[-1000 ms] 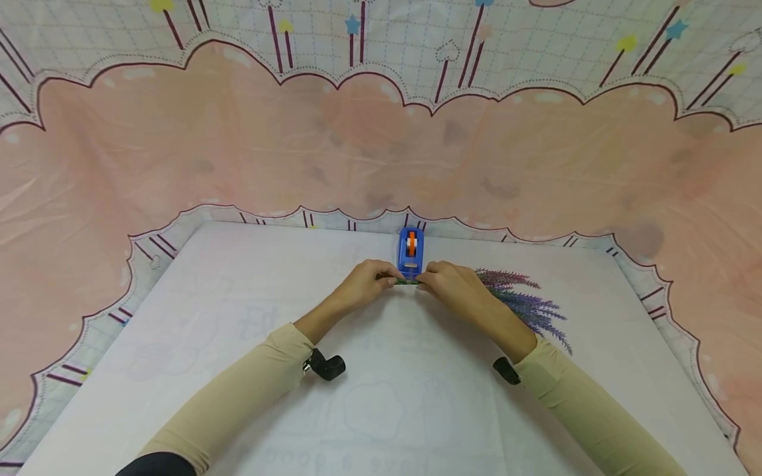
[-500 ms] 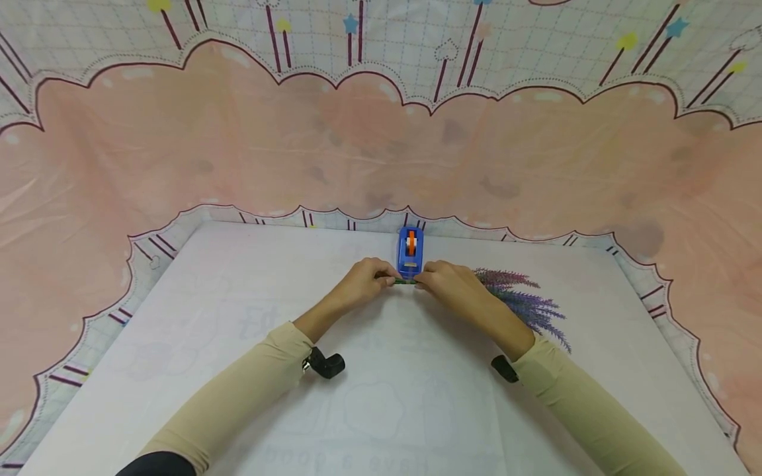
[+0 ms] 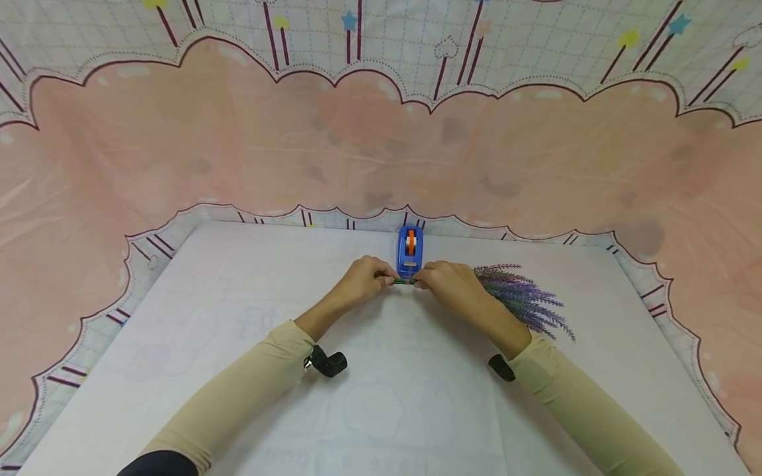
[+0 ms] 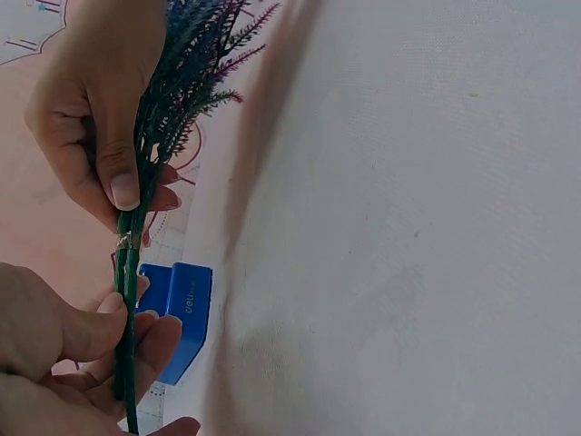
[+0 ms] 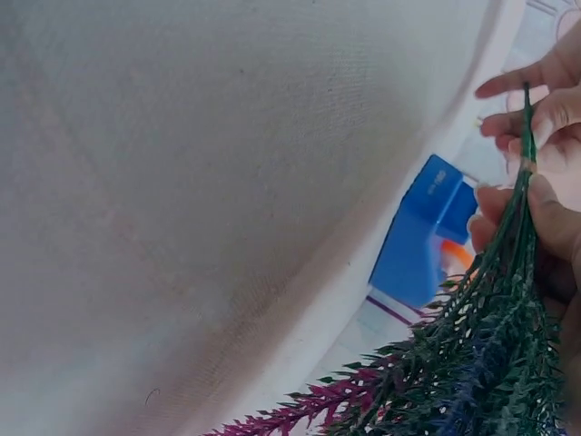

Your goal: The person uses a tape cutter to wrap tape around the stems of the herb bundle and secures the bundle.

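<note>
A bunch of lavender sprigs (image 3: 524,301), with purple and pink heads on green stems, is held by both hands. My left hand (image 3: 363,281) pinches the lower stems between thumb and fingers. My right hand (image 3: 455,284) grips the stems just below the flower heads, which fan out to the right. Between the hands, a shiny band, apparently clear tape (image 4: 127,241), wraps the stems. Right behind the hands stands a blue tape dispenser (image 3: 409,251) with an orange-centred roll. In the right wrist view the dispenser (image 5: 418,232) appears beyond the stems.
A white cloth covers the table (image 3: 357,396), with faint printing showing through. Behind the table hangs a peach and white patterned curtain (image 3: 357,145). Dark wrist cameras (image 3: 329,362) sit at both sleeves.
The lavender heads have turned and shifted, with the lowest sprigs now higher. Both hands stay nearly in place, keeping their grip on the stems. The dispenser has not moved.
</note>
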Demonstrator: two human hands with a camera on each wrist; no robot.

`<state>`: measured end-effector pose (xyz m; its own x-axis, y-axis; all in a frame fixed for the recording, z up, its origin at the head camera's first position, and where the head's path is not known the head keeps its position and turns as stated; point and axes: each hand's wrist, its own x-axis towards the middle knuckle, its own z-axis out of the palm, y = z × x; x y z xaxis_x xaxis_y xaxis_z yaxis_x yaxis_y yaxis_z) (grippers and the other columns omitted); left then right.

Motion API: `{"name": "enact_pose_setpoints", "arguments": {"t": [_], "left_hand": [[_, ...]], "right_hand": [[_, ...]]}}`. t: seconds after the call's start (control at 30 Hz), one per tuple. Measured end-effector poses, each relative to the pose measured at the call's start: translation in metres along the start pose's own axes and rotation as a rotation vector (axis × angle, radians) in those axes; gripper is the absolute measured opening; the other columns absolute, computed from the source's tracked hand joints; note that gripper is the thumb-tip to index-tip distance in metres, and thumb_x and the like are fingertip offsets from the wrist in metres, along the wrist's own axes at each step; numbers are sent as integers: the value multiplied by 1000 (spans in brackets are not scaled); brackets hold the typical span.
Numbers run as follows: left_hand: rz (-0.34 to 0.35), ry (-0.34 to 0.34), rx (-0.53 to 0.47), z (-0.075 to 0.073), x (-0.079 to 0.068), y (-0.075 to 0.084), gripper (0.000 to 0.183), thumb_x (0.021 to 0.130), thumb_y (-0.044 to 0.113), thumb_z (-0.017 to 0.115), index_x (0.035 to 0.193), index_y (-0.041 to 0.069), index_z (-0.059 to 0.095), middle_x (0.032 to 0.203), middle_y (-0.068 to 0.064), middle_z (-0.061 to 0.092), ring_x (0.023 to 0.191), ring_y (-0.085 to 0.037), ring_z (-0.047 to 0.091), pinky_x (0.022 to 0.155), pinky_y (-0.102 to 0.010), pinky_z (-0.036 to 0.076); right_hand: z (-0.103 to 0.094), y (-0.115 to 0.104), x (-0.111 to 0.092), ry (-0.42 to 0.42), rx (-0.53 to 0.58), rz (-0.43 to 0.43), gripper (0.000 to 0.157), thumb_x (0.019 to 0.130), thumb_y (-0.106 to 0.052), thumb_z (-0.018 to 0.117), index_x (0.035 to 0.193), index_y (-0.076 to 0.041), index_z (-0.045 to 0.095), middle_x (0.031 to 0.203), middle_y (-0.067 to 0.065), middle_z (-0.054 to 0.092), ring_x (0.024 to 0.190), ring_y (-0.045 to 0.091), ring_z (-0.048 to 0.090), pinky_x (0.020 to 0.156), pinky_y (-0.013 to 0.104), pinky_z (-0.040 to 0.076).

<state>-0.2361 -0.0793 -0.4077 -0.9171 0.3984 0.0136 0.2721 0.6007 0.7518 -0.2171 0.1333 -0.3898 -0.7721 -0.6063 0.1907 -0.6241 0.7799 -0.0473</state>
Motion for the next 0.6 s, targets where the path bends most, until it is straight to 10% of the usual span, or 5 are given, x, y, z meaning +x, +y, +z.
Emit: {"name": "enact_pose_setpoints", "arguments": {"t": [0.4, 0.6], "left_hand": [[27, -36, 51, 3, 0, 0, 16, 95, -1, 66, 106, 0, 78, 105, -12, 74, 96, -22, 63, 88, -37, 53], [68, -34, 73, 4, 0, -2, 19, 92, -2, 69, 108, 0, 78, 103, -12, 74, 97, -23, 63, 90, -39, 52]], "right_hand": [[5, 7, 2, -36, 13, 29, 17, 100, -23, 65, 92, -12, 75, 74, -5, 63, 61, 10, 53, 55, 28, 46], [5, 8, 3, -92, 78, 60, 16, 98, -24, 69, 104, -11, 75, 89, -1, 72, 73, 14, 65, 61, 33, 53]]}}
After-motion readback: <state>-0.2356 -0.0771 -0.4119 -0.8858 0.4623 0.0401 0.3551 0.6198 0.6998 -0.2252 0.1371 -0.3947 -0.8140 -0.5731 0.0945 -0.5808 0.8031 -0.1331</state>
